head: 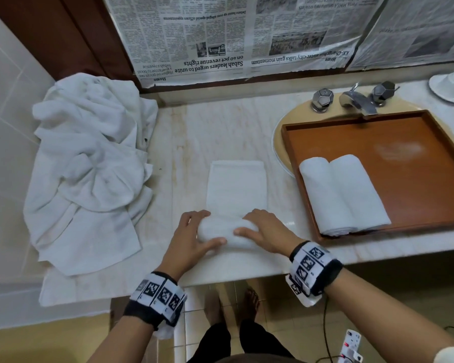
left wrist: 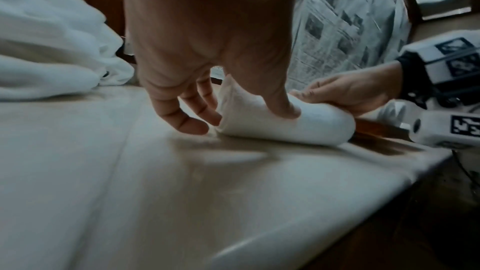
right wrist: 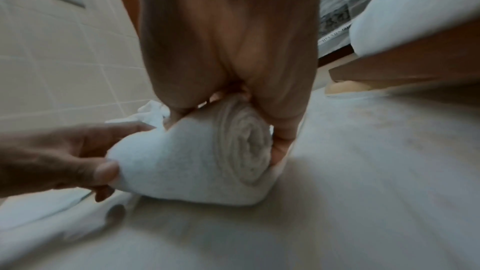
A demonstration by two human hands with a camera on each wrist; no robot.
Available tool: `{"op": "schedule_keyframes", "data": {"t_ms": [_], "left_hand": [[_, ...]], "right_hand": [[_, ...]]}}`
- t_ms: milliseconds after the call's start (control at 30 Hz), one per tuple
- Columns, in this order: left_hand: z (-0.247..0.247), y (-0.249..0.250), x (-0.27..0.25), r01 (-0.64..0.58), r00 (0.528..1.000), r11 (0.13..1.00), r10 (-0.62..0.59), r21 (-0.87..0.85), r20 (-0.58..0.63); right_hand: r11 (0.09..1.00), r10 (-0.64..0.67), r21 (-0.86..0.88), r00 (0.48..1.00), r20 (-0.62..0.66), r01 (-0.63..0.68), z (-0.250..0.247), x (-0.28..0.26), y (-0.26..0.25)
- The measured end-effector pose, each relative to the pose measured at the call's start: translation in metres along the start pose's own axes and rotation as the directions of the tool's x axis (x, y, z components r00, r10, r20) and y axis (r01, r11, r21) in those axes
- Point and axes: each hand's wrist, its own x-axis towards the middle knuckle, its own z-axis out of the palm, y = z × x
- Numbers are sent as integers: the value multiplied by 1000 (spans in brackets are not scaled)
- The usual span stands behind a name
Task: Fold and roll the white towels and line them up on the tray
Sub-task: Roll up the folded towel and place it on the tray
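We see the left hand (head: 192,237) and right hand (head: 265,231) both curled over a half-rolled towel (head: 236,195) near the counter's (head: 184,142) front edge. Left thumb pinches the roll's near side, fingers tucked at its left end; right hand wraps the right end, where the spiral shows in the right wrist view. The unrolled strip lies flat, running toward the back edge. Two rolls (head: 344,195) lie side by side, touching, in the tray's (head: 414,142) front-left corner; the tray sits over the sink at the counter's right end. A towel heap (head: 89,163) covers the left end.
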Motion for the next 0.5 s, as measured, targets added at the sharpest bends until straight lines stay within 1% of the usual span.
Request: {"op": "schedule_keyframes", "data": {"t_ms": [67,100,133,167,200,233,267,300,333,367,400,467,500], "left_hand": [[1,-2,-2,-43,998,997,40,71,44],[1,-4,0,-45,998,995,41,90,45],[-1,-4,3,-40,998,994,35,98,47],[-4,-4,7,-28,998,994,22,102,60],[-8,-2,12,-15,996,995,7,103,84],[-11,-1,16,-1,993,995,-10,99,115],[-14,1,19,13,989,996,-25,86,146],[-17,3,21,31,985,997,-42,65,169],[-19,6,23,59,981,998,-65,38,183],[-21,7,24,94,976,995,-95,13,195],[-22,9,25,129,970,992,-126,0,208],[-21,12,25,173,960,985,-172,17,221],[-20,12,24,184,960,982,-186,30,209]], "right_hand": [[996,42,73,998,40,-44,-9,5,2],[995,46,90,997,55,-51,-10,8,2],[995,41,89,998,55,-46,-9,10,3],[997,25,70,999,24,-26,-7,10,4],[1000,-2,31,999,-38,3,-2,10,4],[998,-40,-44,990,-137,34,4,6,5],[986,-77,-163,966,-246,37,9,2,5],[958,-107,-285,937,-331,9,13,-5,3],[929,-122,-369,915,-384,-31,17,-12,0],[913,-117,-403,910,-397,-58,20,-18,-4],[913,-100,-402,924,-369,-62,23,-23,-7],[921,-73,-389,965,-252,-32,28,-27,-1],[930,-66,-367,977,-201,-12,28,-26,3]]}}
